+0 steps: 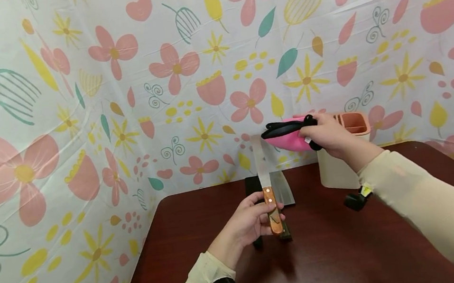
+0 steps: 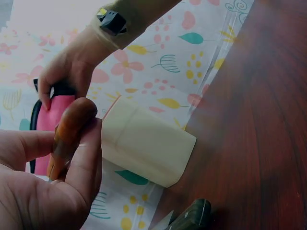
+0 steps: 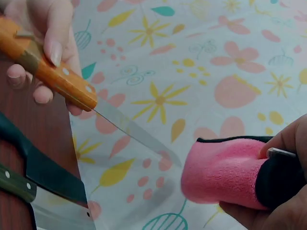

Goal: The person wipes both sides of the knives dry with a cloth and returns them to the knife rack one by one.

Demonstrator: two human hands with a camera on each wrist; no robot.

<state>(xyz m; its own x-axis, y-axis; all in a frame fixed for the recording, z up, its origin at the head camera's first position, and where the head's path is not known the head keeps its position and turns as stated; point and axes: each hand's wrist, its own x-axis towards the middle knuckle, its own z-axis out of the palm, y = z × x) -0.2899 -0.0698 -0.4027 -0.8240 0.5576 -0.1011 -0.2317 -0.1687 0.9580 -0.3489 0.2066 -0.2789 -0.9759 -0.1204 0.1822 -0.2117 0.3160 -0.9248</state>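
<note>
Left hand (image 1: 251,218) pinches knife (image 1: 267,188), long axis pointing away from grip, tip just beside cloth (image 1: 288,141) pinched in right hand (image 1: 329,136).

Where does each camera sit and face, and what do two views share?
Head: worn on the head, facing forward and down at the table; left hand, right hand and both sleeves show.
Left wrist: worn there, looking along the left hand at the orange-handled tool it grips; the right hand shows beyond.
Right wrist: worn there, looking at the pink cloth the right hand grips; the left hand shows upper left.
Shared: both wrist views show the orange-handled tool and pink cloth.
</note>
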